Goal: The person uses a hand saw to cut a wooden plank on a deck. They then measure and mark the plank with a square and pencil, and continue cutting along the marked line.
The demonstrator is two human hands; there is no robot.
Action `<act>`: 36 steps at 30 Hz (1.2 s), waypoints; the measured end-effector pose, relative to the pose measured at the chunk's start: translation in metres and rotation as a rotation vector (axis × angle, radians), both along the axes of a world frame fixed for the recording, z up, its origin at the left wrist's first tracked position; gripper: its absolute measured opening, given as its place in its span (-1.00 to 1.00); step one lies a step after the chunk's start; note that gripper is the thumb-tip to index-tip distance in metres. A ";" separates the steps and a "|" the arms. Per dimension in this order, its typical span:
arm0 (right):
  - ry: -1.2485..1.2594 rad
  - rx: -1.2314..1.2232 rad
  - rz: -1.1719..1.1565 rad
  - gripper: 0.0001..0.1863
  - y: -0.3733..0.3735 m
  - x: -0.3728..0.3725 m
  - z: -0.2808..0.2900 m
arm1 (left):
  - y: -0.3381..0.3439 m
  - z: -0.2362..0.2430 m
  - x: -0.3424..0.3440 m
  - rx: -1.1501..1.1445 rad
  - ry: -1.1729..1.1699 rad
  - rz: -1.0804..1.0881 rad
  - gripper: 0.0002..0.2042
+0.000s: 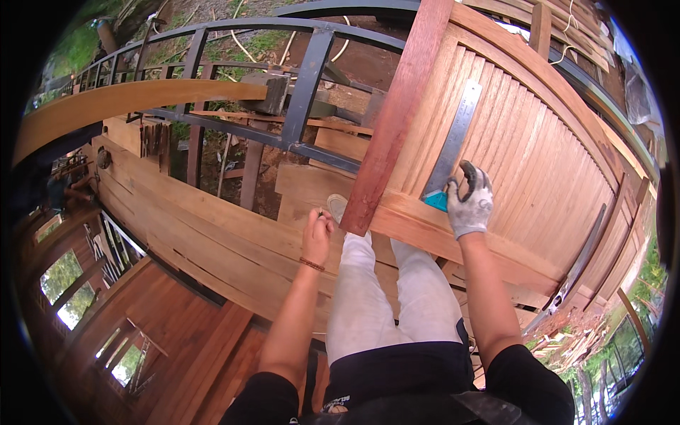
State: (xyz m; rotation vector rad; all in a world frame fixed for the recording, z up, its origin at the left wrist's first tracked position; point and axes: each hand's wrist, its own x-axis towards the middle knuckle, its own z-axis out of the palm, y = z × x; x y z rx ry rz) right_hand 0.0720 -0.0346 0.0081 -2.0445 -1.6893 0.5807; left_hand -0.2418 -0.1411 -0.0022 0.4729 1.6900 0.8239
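Note:
A louvred wooden panel (545, 163) with many light slats lies in front of me on the right. Along its left side runs a reddish-brown wooden stile (400, 120). Across the slats lies a square (457, 134) with a steel blade and a teal handle. My right hand (471, 203), in a grey-white glove with dark fingertips, is curled at the handle, gripping it. My left hand (318, 234) is bare, with a beaded bracelet at the wrist. It is closed just left of the stile's near end; a small dark tip pokes out between the fingers.
Long planks (212, 219) stretch away to the left. A dark metal frame (308, 85) stands beyond them, with a curved light wooden piece (142, 99) across it. Dark reddish boards (177, 333) lie at lower left. A metal strip (584, 251) rests on the panel's right part.

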 end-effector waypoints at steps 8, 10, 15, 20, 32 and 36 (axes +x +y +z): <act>-0.118 0.156 0.022 -0.42 0.099 -0.110 -0.017 | -0.012 -0.024 -0.016 -0.024 0.155 -0.163 -0.85; -0.181 0.124 -0.050 -0.43 0.121 -0.109 -0.036 | -0.009 -0.010 -0.016 -0.075 0.175 -0.225 -0.82; -0.165 0.160 -0.037 -0.47 0.126 -0.103 -0.067 | -0.020 -0.023 -0.039 -0.110 0.076 -0.259 -0.80; -0.220 0.219 -0.003 -0.48 0.129 -0.105 -0.067 | -0.021 -0.042 -0.057 -0.009 0.044 -0.303 -0.77; -0.336 0.192 0.065 -0.44 0.129 -0.107 -0.062 | 0.018 -0.048 -0.063 0.178 -0.002 -0.416 -0.83; -0.359 0.188 -0.009 -0.52 0.130 -0.108 -0.060 | 0.022 -0.057 -0.065 0.141 -0.129 -0.464 -0.85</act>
